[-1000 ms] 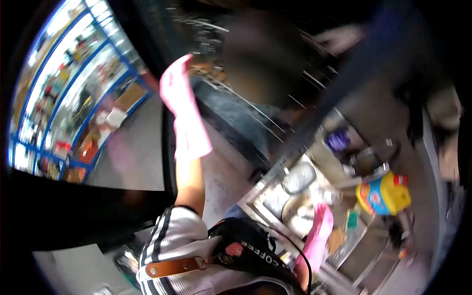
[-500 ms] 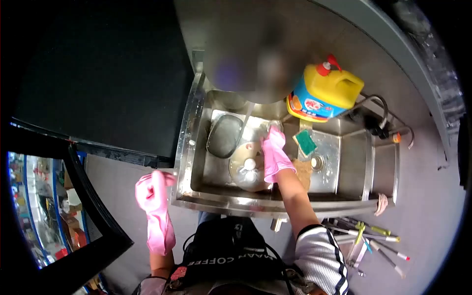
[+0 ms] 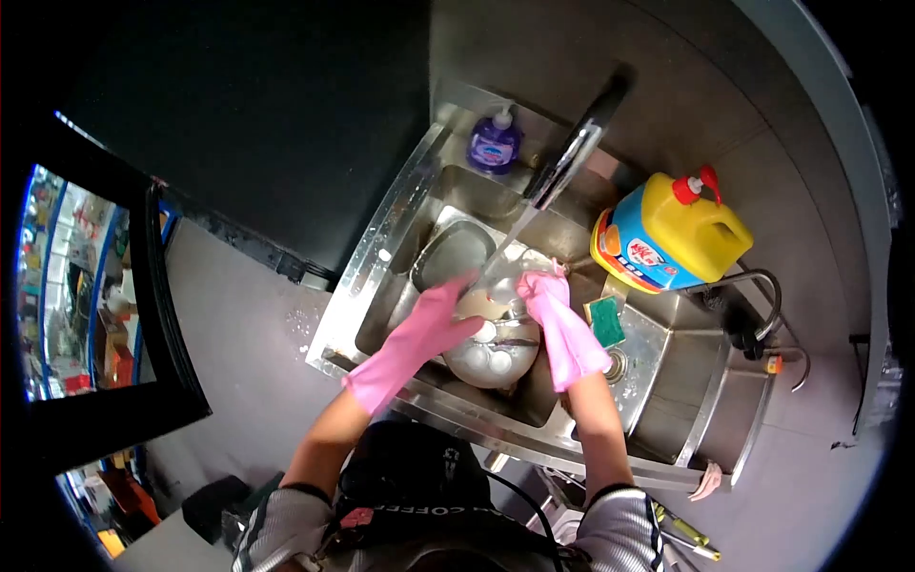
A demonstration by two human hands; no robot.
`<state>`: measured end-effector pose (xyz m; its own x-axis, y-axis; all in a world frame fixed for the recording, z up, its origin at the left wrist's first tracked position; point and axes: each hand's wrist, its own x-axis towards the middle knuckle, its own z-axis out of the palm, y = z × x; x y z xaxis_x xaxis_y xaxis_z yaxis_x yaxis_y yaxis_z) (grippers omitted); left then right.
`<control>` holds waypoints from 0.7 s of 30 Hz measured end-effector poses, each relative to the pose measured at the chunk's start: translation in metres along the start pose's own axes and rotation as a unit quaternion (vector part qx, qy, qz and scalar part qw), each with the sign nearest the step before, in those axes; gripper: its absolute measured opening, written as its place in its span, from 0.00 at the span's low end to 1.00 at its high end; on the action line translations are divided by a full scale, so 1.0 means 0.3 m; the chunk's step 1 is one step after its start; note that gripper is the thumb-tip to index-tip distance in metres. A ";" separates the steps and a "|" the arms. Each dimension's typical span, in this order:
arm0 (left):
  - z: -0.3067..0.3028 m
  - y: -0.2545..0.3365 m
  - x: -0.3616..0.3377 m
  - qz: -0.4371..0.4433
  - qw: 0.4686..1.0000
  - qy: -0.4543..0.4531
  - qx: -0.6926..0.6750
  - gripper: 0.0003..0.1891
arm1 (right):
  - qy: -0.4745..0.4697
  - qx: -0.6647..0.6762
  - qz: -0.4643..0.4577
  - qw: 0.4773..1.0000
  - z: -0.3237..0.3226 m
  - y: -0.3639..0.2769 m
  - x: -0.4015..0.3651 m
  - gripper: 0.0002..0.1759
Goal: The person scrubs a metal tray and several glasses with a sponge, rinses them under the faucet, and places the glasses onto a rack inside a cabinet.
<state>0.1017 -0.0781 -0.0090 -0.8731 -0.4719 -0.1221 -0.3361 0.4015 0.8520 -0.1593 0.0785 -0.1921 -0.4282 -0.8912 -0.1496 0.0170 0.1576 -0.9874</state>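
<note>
Both hands wear pink rubber gloves and are over the left basin of a steel sink (image 3: 334, 334). My left hand (image 3: 429, 324) has its fingers stretched and thumb apart, above the left edge of a round, pale bowl-like vessel (image 3: 510, 377). Its thumb is beside a small white round thing (image 3: 485, 331) in the vessel. At the vessel's upper right, my right hand (image 3: 546, 296) has curled fingers; what they grip, if anything, I cannot make out. Water (image 3: 519, 226) runs from the faucet (image 3: 572, 157) towards the vessel. A grey rectangular container (image 3: 456, 253) lies behind my left hand.
A purple pump bottle (image 3: 494, 143) stands behind the basin. To the right are a large yellow detergent jug (image 3: 672, 234), a green-and-yellow sponge (image 3: 604, 322) and a drain (image 3: 617, 364). A cloth (image 3: 706, 481) hangs on the front rim; long-handled tools (image 3: 691, 534) lie below.
My left hand has come from outside the sink's left side to over the round vessel. My right hand stays near the vessel's upper right. The view has shifted and turned.
</note>
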 end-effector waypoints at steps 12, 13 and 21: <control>-0.023 -0.056 0.216 -0.082 0.973 -0.062 0.207 0.43 | 0.336 0.360 -0.018 0.870 0.526 -0.513 0.007 0.21; -0.065 0.064 0.249 -0.121 0.961 -0.109 0.221 0.40 | 0.275 0.428 0.030 0.860 0.528 -0.523 0.016 0.21; 0.098 -0.007 0.273 0.175 0.968 0.067 0.164 0.18 | 0.005 0.764 -0.046 0.644 0.505 -0.597 0.043 0.16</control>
<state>0.0203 -0.0944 -0.0358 -0.9075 -0.3507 0.2314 -0.1407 0.7727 0.6190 -0.0310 -0.0256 -0.0250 -0.4969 -0.8628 -0.0934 0.8564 -0.5049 0.1078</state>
